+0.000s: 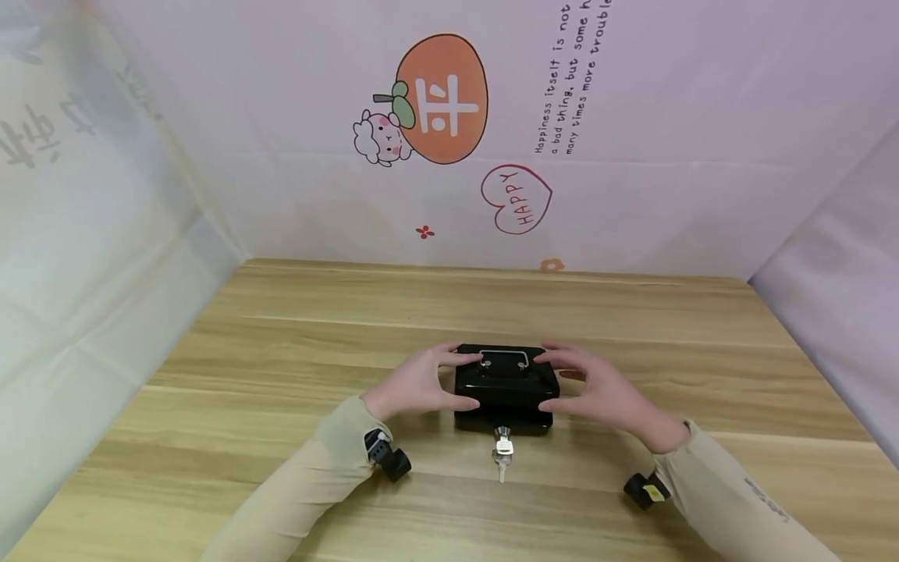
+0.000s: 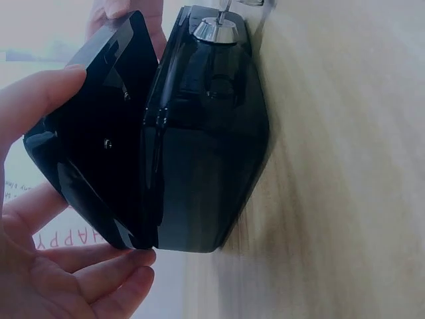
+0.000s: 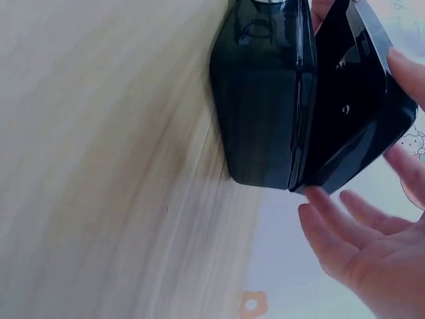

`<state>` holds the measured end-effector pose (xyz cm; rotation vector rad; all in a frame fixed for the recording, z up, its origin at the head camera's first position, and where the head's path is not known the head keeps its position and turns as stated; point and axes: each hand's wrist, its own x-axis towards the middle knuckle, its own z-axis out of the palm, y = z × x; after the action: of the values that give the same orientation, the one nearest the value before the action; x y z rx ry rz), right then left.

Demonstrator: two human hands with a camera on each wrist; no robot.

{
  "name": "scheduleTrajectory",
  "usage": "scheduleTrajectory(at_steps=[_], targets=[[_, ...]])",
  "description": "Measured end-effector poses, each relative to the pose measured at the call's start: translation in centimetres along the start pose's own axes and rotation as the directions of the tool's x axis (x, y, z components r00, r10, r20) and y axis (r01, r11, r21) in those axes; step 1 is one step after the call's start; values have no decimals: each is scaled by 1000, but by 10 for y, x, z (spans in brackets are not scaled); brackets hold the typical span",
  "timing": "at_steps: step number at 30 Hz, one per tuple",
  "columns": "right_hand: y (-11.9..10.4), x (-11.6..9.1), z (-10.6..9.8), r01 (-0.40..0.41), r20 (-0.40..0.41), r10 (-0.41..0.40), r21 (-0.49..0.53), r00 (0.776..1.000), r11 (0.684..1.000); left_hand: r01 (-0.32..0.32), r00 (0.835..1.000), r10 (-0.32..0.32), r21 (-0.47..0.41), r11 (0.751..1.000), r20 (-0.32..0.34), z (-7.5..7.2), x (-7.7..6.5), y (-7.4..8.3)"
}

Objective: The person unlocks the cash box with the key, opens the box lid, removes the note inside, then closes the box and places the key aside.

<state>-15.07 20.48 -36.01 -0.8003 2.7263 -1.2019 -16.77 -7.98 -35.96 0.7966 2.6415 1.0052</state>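
A black metal cash box (image 1: pixel 469 420) stands on the table with its lid (image 1: pixel 506 389) tilted partway up. My left hand (image 1: pixel 416 384) holds the lid's left end, the thumb at its front edge and the fingers behind. On the opposite end my right hand (image 1: pixel 601 393) grips the lid in the same way, thumb in front. Both wrist views show the gap between lid and box body (image 2: pixel 206 146); the box's floor is hidden. A wire handle (image 1: pixel 504 353) tops the lid. From the silver lock (image 2: pixel 216 30) at the front hang keys (image 1: pixel 502 454).
The box sits on a wood-grain table (image 1: pixel 316 328). Behind it rises a pale cloth backdrop (image 1: pixel 302 179) printed with an orange fruit, a heart and lettering. More pale cloth (image 1: pixel 105 234) borders the left side, and the right side too.
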Motion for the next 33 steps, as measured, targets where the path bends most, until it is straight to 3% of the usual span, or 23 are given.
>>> scheduleTrajectory(at_steps=[4, 8, 15, 20, 28, 33], targets=[[2, -3, 0, 140, -24, -144, -123, 989, 983, -3, 1000, 3, -14, 1000, -7, 1, -1, 0], [2, -6, 1, 286, -81, -316, -259, 945, 923, -10, 1000, 10, -31, 999, -13, 2, -2, -1], [3, -7, 5, 398, -145, -453, -296, 880, 868, -10, 1000, 10, -36, 999, 0, 4, -6, -2], [4, -8, 6, 406, -194, -470, -296, 861, 865, -47, 999, 46, -67, 997, -14, 3, -10, -5], [2, -5, 5, 332, -256, -400, -270, 880, 904, -177, 979, 172, -40, 983, -112, 1, -29, -6], [-2, -3, 4, 287, -289, -328, -177, 899, 942, -234, 959, 231, 3, 972, -165, 2, -41, -2]])
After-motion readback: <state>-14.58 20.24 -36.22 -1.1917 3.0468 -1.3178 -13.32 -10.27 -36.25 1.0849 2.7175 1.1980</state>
